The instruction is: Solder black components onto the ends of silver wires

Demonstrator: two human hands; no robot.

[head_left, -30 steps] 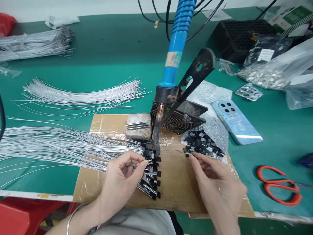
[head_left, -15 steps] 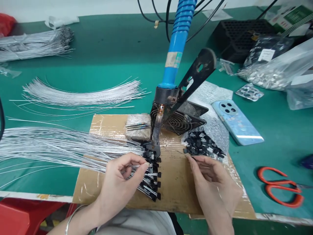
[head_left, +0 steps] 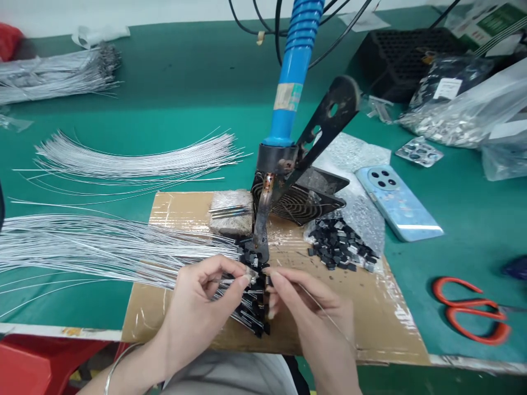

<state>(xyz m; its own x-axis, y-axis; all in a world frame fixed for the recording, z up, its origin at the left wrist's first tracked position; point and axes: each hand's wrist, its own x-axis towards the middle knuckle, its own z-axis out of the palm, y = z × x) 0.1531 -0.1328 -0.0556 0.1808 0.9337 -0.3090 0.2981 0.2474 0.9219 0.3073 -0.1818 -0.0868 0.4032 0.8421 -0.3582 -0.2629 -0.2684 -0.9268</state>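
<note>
My left hand is pinched closed, thumb against forefinger, over the ends of the grey wires. A small whitish piece shows at its fingertips. My right hand is close beside it, also pinched, its fingertips nearly meeting the left ones. A thin wire-like strand runs back from its fingers across the hand; whatever is at its tip is too blurred to name. Beneath both hands lies a bundle of grey wires with black caps on their ends. A pile of small black caps lies to the right.
A soldering iron with a blue handle stands in its black stand behind the hands. Cardboard covers the work area. A sponge block, more wires, a phone and red-handled scissors lie around it.
My right hand has moved left from the pile of black caps to my left fingertips. My left hand has stayed nearly where it was, still pinched.
</note>
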